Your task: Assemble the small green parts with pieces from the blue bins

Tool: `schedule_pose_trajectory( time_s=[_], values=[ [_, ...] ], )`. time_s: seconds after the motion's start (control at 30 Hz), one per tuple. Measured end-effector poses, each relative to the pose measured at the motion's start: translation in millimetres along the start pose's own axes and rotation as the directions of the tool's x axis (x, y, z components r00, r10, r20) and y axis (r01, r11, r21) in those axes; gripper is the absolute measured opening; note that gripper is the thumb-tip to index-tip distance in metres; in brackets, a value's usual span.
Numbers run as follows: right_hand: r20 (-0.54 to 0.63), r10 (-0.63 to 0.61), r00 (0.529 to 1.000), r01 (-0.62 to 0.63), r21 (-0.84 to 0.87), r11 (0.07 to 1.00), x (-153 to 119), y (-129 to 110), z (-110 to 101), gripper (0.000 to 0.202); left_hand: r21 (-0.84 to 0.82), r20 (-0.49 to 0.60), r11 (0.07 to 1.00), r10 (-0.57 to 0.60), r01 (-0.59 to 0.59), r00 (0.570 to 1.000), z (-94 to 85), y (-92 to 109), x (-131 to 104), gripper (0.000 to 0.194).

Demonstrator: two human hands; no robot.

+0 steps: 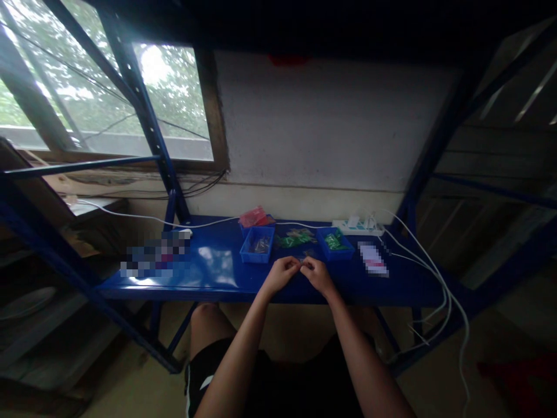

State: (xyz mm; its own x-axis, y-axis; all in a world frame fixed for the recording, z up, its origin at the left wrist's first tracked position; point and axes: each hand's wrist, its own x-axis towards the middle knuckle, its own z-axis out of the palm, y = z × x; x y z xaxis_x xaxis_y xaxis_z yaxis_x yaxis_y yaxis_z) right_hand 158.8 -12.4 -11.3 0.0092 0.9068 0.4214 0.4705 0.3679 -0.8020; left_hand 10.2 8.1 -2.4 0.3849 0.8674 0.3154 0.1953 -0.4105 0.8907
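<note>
Head view shows me left hand [285, 271] and right hand [316, 271] pinching a tiny indistinct piece [301, 262] just below centre, work seemingly midway, thin grey pieces [261, 245] in a rectangular blue plastic bin [256, 256] and glossy green pieces [296, 238] apparently remaining, crinkled red plastic film [255, 217] behind.

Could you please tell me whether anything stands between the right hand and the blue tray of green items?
Nothing visible does: the blue tray sits just beyond and to the right of the right hand, with only tabletop showing between them.
</note>
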Motion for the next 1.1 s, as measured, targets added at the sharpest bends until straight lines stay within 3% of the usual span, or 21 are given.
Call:
schedule_pose_trajectory(
  time_s=[0.47,0.9,1.1],
  values=[
    [-0.029,0.025,0.999,-0.022,0.086,0.996,0.1,1.2,0.5,0.014,-0.041,-0.048,0.999,0.002,-0.004,0.999,-1.1,-0.1,0.1,0.021],
    [0.011,0.030,1.000,-0.030,-0.001,1.000,1.3,0.0,2.3,0.014,-0.011,-0.067,1.000,0.015,-0.016,0.998,-1.4,-0.3,-0.2,0.022],
    [-0.018,0.030,0.999,-0.031,-0.058,0.998,0.6,-1.7,1.6,0.023,0.002,-0.015,1.000,0.020,-0.020,1.000,-0.7,1.0,-1.5,0.021]
  ],
)
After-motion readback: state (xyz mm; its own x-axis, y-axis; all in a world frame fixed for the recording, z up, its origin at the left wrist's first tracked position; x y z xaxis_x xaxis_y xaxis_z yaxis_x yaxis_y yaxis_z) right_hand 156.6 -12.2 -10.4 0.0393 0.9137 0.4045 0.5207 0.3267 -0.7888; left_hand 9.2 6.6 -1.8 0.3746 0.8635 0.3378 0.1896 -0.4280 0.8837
